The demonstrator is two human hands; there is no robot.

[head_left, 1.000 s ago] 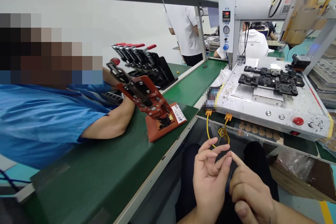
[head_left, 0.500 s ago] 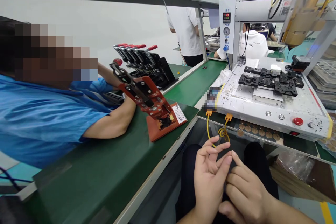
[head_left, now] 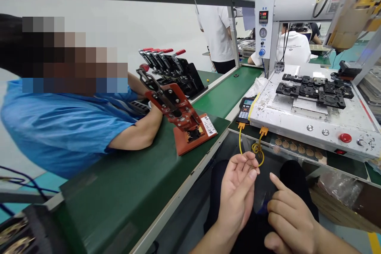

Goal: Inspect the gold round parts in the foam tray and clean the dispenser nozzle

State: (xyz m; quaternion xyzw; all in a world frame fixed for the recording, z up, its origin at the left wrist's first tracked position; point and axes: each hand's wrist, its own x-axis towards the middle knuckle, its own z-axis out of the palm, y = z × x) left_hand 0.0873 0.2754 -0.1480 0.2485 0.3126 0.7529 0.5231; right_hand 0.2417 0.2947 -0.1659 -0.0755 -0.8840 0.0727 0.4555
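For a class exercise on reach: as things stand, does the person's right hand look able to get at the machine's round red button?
Probably yes, reaching forward: nothing visible covers the round red button, and the right hand stands apart from the left hand.

Red "120" on digital display (head_left: 263,16) of white control panel (head_left: 268,43)

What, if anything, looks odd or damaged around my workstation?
The white machine base is speckled dark around the black fixture plates, so it looks dirty or chipped; I can't tell which.
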